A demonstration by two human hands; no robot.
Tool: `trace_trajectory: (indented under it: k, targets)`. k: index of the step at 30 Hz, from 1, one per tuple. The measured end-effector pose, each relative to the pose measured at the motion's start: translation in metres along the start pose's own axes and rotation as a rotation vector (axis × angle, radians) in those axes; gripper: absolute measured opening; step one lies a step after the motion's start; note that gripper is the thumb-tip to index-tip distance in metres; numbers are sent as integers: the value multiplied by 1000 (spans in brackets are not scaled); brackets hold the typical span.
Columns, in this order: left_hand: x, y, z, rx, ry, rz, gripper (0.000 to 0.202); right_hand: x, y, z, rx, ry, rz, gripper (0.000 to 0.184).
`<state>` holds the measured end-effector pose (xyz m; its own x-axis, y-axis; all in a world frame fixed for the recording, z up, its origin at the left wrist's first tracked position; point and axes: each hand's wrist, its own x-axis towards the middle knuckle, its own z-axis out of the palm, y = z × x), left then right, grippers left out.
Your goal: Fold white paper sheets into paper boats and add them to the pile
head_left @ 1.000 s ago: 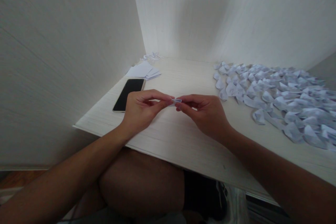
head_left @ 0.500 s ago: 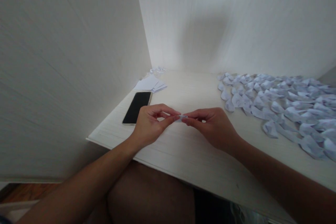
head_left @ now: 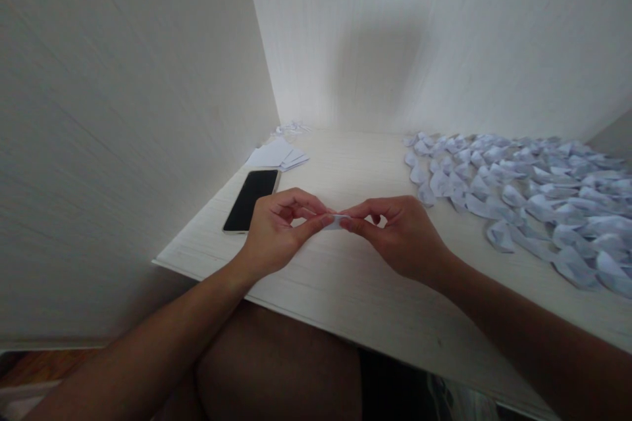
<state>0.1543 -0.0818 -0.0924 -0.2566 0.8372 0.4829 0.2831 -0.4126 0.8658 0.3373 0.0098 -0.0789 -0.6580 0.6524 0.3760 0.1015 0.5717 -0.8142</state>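
Note:
A small folded piece of white paper (head_left: 337, 222) is pinched between both my hands just above the pale wooden table (head_left: 345, 289). My left hand (head_left: 276, 230) grips its left end with thumb and forefinger closed. My right hand (head_left: 399, 233) pinches the right end, its other fingers curled. Most of the paper is hidden by my fingertips.
A black phone (head_left: 249, 199) lies face up left of my hands. Behind it lies a small stack of white paper sheets (head_left: 279, 156), with paper scraps (head_left: 293, 127) in the corner. Several folded paper pieces (head_left: 518, 191) cover the right side. White walls enclose the left and back.
My hands stay pinched on the small paper with slight finger shifts. The camera view has tilted and shifted a little between frames.

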Motion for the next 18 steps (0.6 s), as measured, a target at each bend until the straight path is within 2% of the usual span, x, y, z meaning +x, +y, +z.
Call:
trace_trajectory:
  k: [6,13,18]
  targets:
    - [1,-3,0,-98,11,-111,20,2,1,2,55,-24,21,13]
    - [2,-8,10,-257,124,-181,24,3,7,7,155,-70,66,20]
    - [2,-5,10,-291,71,-273,20,7,9,2,76,-73,100,20]
